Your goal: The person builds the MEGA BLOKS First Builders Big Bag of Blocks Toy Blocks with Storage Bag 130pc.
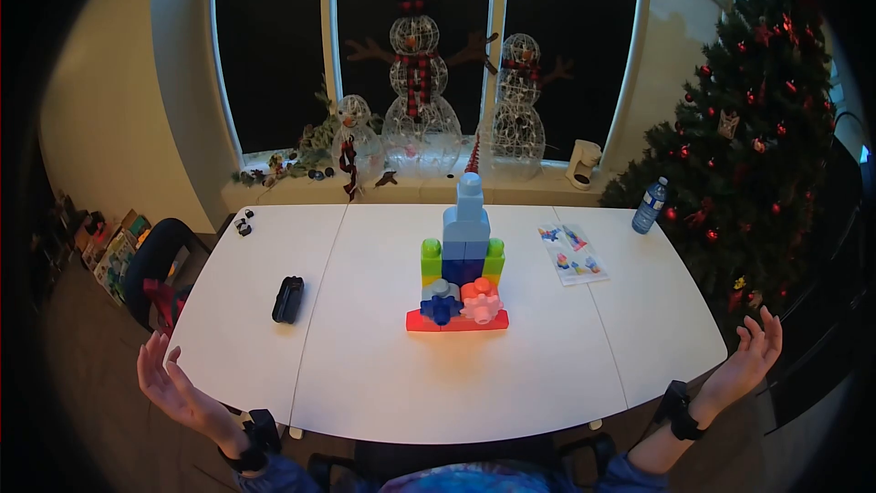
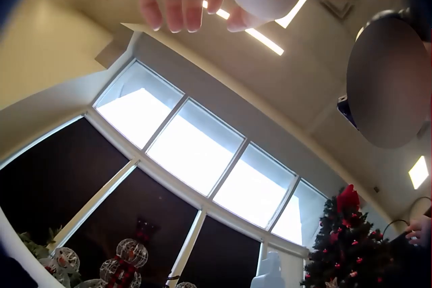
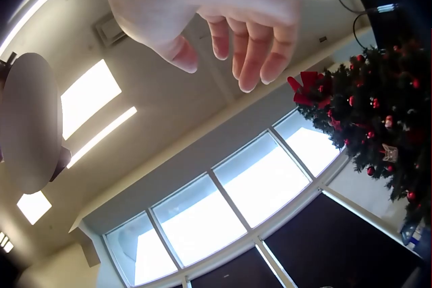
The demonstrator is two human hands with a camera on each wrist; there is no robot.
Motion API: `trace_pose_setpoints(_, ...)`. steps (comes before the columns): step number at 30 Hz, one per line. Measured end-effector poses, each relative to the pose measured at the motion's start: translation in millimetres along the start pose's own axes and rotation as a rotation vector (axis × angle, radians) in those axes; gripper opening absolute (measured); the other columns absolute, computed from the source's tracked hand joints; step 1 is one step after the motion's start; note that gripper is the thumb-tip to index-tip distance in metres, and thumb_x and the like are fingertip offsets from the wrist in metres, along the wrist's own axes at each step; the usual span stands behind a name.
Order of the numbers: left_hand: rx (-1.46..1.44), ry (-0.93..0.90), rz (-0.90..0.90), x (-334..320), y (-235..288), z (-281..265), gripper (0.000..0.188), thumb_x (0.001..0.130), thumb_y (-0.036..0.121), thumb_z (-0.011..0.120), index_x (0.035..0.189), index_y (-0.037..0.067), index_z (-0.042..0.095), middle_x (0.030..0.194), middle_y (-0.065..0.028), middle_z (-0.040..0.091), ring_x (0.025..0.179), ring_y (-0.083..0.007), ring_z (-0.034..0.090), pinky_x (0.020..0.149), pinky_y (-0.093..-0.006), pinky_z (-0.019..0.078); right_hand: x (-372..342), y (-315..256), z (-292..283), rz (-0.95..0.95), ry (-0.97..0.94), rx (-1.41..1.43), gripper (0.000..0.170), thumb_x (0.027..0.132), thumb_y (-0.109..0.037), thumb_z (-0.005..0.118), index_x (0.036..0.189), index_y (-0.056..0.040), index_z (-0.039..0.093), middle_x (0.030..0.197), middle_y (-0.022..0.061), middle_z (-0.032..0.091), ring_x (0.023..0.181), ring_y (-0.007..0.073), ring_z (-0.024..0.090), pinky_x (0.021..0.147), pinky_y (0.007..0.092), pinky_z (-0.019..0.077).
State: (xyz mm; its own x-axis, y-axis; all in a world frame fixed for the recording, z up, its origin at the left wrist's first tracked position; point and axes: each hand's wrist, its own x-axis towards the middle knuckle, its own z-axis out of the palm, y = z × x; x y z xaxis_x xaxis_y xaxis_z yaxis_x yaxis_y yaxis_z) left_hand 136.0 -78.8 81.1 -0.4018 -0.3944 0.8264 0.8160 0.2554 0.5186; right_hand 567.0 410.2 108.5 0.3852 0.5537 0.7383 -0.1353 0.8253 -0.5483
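Note:
My left hand (image 1: 187, 399) is raised off the table's left front corner, palm turned up, fingers loosely spread and holding nothing. Out past the right front corner, my right hand (image 1: 741, 372) is lifted the same way with its fingers relaxed. Both wrist views show bare fingers (image 2: 174, 6) (image 3: 256, 55) against the ceiling. Between the hands, a toy building-block tower (image 1: 464, 246) stands upright on the table. It has light blue blocks on top, green and yellow sides, a red base (image 1: 456, 321), and blue and pink gear-shaped pieces (image 1: 482, 301) in front.
On the white table (image 1: 365, 383) lie a black case (image 1: 288, 299), a picture sheet (image 1: 575, 256) and small black-and-white items (image 1: 244, 223). A water bottle (image 1: 650, 206) stands at the back right. Chairs (image 1: 155, 265) flank the table; a decorated tree (image 1: 748, 146) rises at right.

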Motion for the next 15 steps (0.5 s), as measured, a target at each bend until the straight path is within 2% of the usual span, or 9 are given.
trace_pose_setpoints(11, 0.014, 0.046, -0.015, 4.8, -0.4, -9.2, 0.041, 0.108, 0.012, 0.046, 0.144, -0.005, 0.046, 0.139, -0.0201, 0.059, 0.128, -0.0283, 0.059, 0.105, -0.0418, 0.0491, -3.3, 0.9, 4.0, -0.040, -0.049, -0.012, 0.043, 0.106, -0.017, 0.054, 0.142, 0.0040, 0.048, 0.139, 0.0190, 0.060, 0.106, 0.0190, 0.064, 0.089, 0.0300, 0.0512)
trace_pose_setpoints(15, -0.058, 0.009, -0.042, 2.0, -5.6, -1.7, 0.040, 0.107, 0.013, 0.047, 0.144, -0.004, 0.046, 0.137, -0.0189, 0.060, 0.123, -0.0263, 0.060, 0.101, -0.0395, 0.0495, -5.8, 8.3, 7.3, -0.030, -0.081, 0.006, 0.041, 0.105, -0.017, 0.054, 0.141, 0.0033, 0.050, 0.138, 0.0183, 0.061, 0.101, 0.0178, 0.065, 0.085, 0.0282, 0.0508)
